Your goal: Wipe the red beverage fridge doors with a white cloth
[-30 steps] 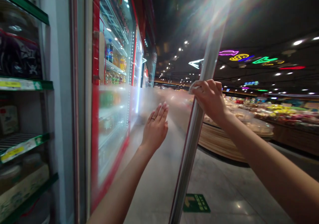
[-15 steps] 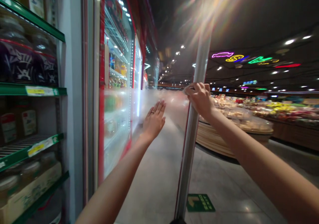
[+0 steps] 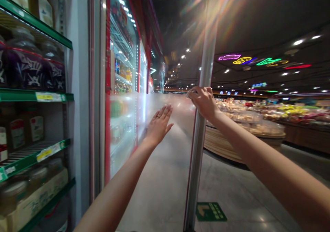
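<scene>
I face a glass fridge door point(image 3: 144, 111) swung open in front of me, its lower pane fogged white. My left hand point(image 3: 158, 123) lies flat against the fogged glass, fingers stretched out and thumb spread, a ring on one finger. My right hand point(image 3: 203, 101) is wrapped round the door's metal edge point(image 3: 197, 156) at about the same height. A bit of white cloth point(image 3: 189, 94) shows under its fingers, pressed against the metal.
Green-edged shelves point(image 3: 38, 96) with jars and packets stand at the left. The lit drinks fridge point(image 3: 121, 73) is behind the door. A round wooden display stand point(image 3: 232, 146) with packed food is at the right, and a green floor sign point(image 3: 210, 211) lies by the door's foot.
The door's metal edge and my right hand on it have shifted a little to the left. My left hand stays flat on the glass, its thumb now spread wider.
</scene>
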`<control>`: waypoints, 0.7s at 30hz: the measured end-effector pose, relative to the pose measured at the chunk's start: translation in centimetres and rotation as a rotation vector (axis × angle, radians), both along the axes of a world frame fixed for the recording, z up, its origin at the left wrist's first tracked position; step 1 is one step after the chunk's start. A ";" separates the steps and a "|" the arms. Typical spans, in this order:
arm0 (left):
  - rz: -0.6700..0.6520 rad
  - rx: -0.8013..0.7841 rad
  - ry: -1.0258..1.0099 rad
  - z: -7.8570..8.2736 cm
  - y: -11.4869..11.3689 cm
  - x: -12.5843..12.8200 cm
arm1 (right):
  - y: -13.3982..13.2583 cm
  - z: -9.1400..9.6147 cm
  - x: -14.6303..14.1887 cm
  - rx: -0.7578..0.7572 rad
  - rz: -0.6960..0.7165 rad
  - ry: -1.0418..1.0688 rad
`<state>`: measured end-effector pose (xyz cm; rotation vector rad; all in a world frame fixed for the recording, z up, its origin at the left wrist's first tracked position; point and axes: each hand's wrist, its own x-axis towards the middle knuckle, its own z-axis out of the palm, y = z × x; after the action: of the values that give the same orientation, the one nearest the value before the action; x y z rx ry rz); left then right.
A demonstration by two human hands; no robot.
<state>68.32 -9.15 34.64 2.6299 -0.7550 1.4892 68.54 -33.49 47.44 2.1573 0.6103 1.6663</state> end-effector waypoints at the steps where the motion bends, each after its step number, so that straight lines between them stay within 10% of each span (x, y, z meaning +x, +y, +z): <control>1: -0.002 -0.001 -0.001 0.0 0.0 -0.1 | 0.1 0.3 0.1 0.023 -0.003 -0.012; 21: 0.040 -0.001 0.044 0.6 0.7 -0.7 | 1.7 -0.4 0.0 0.030 0.031 0.038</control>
<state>67.65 -8.50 35.24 2.6825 -0.7018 1.4357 68.55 -31.83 47.00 2.2158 0.6362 1.6648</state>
